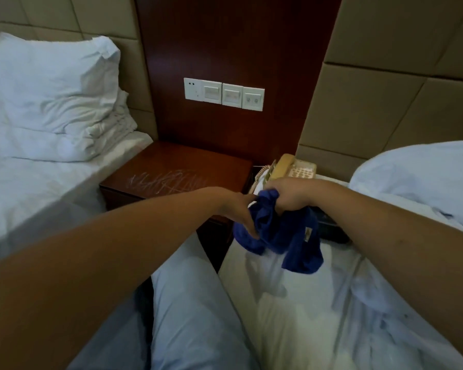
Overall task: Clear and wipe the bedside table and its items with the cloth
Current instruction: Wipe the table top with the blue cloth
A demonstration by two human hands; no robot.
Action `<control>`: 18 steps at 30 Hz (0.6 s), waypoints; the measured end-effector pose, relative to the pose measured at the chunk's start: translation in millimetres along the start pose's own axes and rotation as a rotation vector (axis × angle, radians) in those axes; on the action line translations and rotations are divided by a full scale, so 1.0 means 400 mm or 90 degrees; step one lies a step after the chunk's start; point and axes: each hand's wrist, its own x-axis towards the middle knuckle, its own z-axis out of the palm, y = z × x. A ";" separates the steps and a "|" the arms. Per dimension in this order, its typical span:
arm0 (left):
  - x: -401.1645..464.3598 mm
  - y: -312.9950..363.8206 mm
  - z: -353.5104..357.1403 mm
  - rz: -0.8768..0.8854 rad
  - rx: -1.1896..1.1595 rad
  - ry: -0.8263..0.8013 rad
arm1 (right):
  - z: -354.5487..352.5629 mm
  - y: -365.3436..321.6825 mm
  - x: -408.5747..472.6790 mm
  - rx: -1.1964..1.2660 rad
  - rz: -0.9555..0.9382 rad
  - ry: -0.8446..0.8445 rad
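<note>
Right hand (pixel 286 196) grip atop bunched blue cloth (pixel 278 236), folds hanging below.

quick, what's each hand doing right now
left hand: open, straight fingers touching the blue cloth
right hand: closed, gripping the blue cloth

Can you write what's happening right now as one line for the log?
right hand: grips blue cloth | left hand: touches cloth | bedside table: scratched top | phone: on right bed

The bedside table (pixel 177 166) is showing glossy, scratched wood; the blue cloth (pixel 278 236) is looking soft, perhaps terry; beside the table, the telephone (pixel 296 168) is looking plastic.
</note>
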 end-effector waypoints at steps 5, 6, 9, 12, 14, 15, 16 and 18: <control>0.036 -0.150 -0.096 0.042 -0.300 0.070 | -0.100 -0.089 0.157 0.007 -0.099 0.155; 0.040 -0.177 -0.120 0.046 -0.316 0.111 | -0.116 -0.108 0.195 0.007 -0.119 0.178; 0.069 -0.285 -0.195 0.016 -0.241 0.285 | -0.150 -0.158 0.320 0.033 -0.166 0.222; 0.095 -0.408 -0.251 0.007 -0.206 0.396 | -0.165 -0.216 0.451 0.061 -0.193 0.222; 0.096 -0.475 -0.287 -0.004 -0.199 0.451 | -0.171 -0.258 0.541 0.051 -0.217 0.240; 0.095 -0.506 -0.308 -0.010 -0.187 0.483 | -0.173 -0.278 0.587 0.040 -0.235 0.253; 0.092 -0.534 -0.333 -0.013 -0.171 0.511 | -0.177 -0.296 0.630 0.029 -0.253 0.266; 0.096 -0.595 -0.390 -0.010 -0.135 0.557 | -0.191 -0.333 0.716 0.016 -0.287 0.291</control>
